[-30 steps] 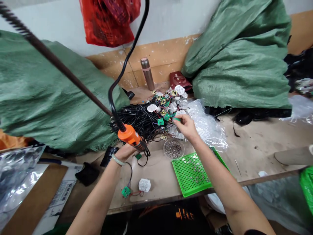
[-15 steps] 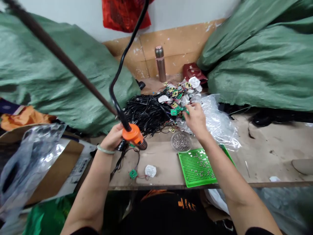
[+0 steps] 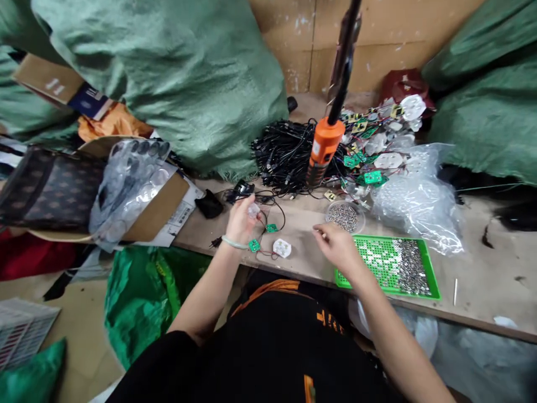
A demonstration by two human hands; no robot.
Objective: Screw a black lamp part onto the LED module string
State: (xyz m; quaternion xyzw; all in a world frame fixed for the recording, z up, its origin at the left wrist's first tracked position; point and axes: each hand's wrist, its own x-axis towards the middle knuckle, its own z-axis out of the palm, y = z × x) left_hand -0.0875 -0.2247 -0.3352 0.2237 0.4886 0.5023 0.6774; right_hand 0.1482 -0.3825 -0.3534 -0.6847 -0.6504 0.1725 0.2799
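1. Head view, centre of the frame: the left hand (image 3: 241,223) is closed on a clear lens cap (image 3: 253,210), pinched at the fingertips.
2. Just below and right of that hand, a green board (image 3: 254,245) and a white module (image 3: 282,247) are laid on the table (image 3: 482,268).
3. Right of centre, the right hand (image 3: 338,246) is held with fingertips pinched together; anything between them cannot be made out. It is placed between a bowl of screws (image 3: 344,215) and a green tray (image 3: 386,266).
4. An orange screwdriver (image 3: 323,146) is hung above, apart from both hands.
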